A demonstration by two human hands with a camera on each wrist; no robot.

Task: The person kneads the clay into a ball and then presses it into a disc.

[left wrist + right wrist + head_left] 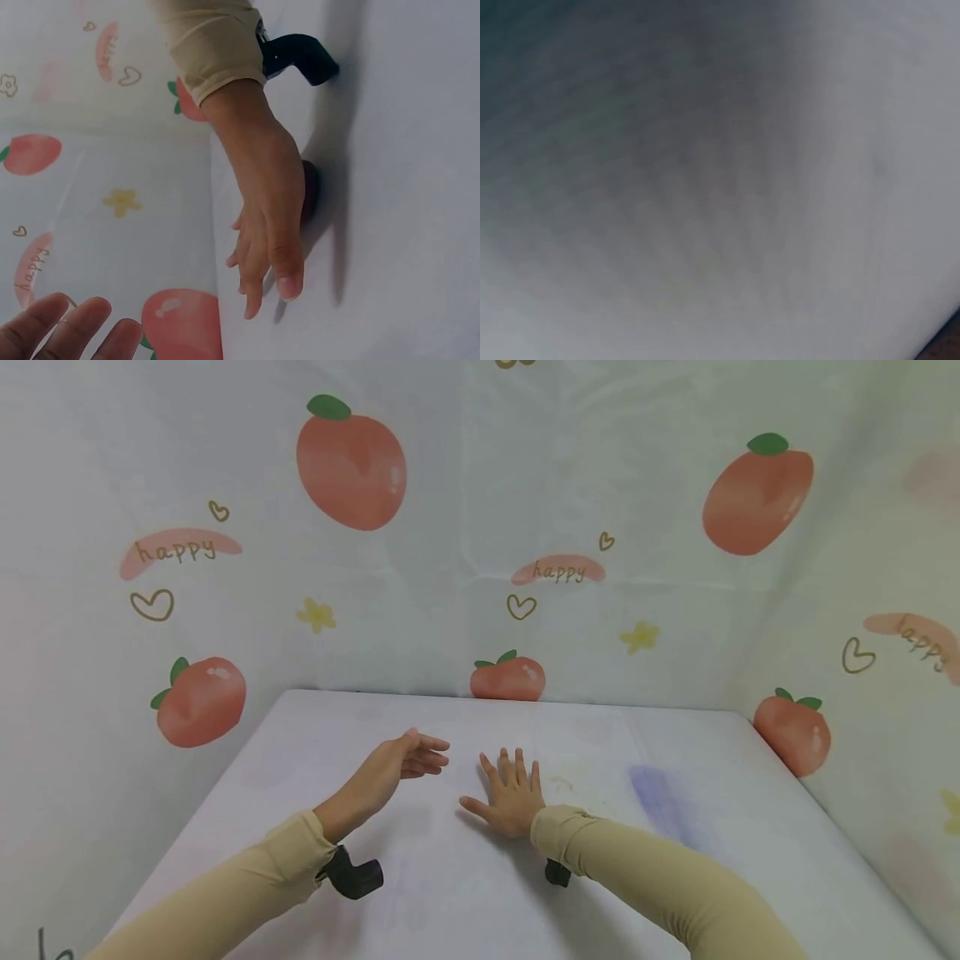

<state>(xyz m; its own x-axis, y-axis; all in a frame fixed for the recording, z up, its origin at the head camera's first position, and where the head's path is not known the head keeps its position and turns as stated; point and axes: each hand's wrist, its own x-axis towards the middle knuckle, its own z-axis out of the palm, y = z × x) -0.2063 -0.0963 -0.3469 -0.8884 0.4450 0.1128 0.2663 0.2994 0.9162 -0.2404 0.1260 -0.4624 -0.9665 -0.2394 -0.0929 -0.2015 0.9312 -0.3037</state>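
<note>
My left hand [386, 770] is raised over the left half of the table, palm turned inward, its fingers slightly bent with nothing between them. Three of its fingertips [79, 322] enter the left wrist view at the lower left corner. My right hand [512, 802] is palm down near the table's middle, fingers spread and straight. Beneath its palm, in the left wrist view, shows the edge of a dark rounded thing [310, 191]; the hand hides most of it and its kind cannot be told. The right wrist view is a blurred, shaded close-up.
A white table [450, 893] lies under both hands, with a blue-purple smudge [663, 802] on the right. Behind and at the sides hangs a white cloth [450, 527] with printed fruit. A black wrist camera [354, 872] hangs below the left cuff, another [557, 872] below the right.
</note>
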